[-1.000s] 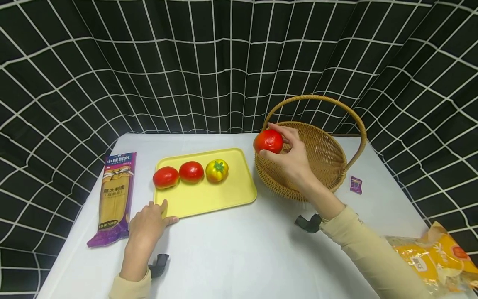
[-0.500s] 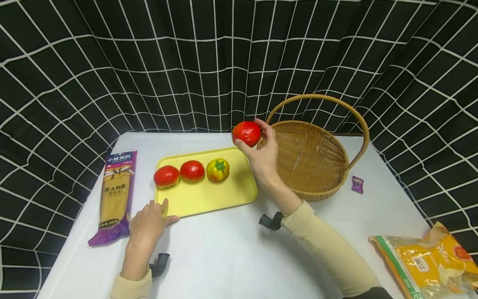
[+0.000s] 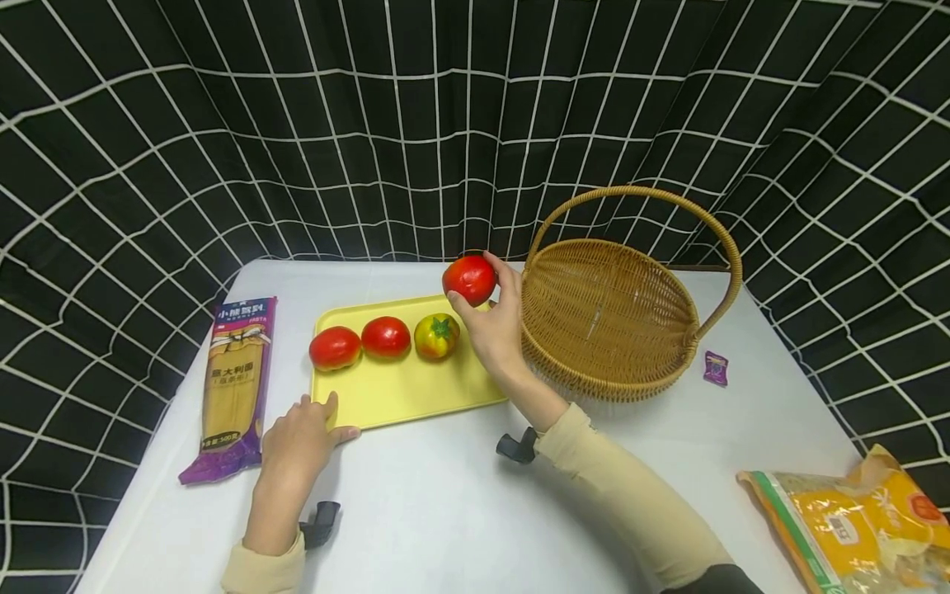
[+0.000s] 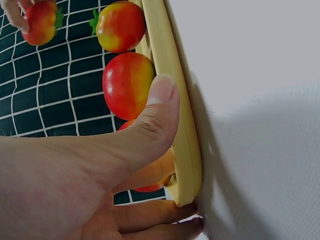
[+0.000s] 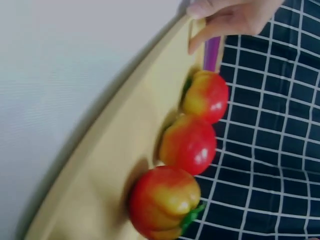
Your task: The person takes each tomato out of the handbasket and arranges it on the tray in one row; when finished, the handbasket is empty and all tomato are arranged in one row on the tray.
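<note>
In the head view my right hand (image 3: pixel 493 326) holds a red tomato (image 3: pixel 470 280) between thumb and fingers, above the back right part of the yellow tray (image 3: pixel 416 396). Three more tomatoes lie in a row in the tray: a red one (image 3: pixel 336 348) at the left, a red one (image 3: pixel 386 337) in the middle, and a yellow-red one (image 3: pixel 437 337) with a green calyx. My left hand (image 3: pixel 300 437) grips the tray's front left corner. The left wrist view shows its thumb (image 4: pixel 160 107) against the rim. The held tomato's right side is hidden by fingers.
A wicker basket (image 3: pixel 601 330) with a tall handle stands right of the tray. Left of the tray lies a pasta pack (image 3: pixel 236 379). A small purple packet (image 3: pixel 716 368) and an orange-yellow bag (image 3: pixel 846 520) are at the right. A black gridded cloth (image 3: pixel 416 124) rises behind the table.
My right hand has carried the tomato leftward from the basket's rim to over the tray, lowering it slightly at the end. My left hand has stayed at the tray's corner.
</note>
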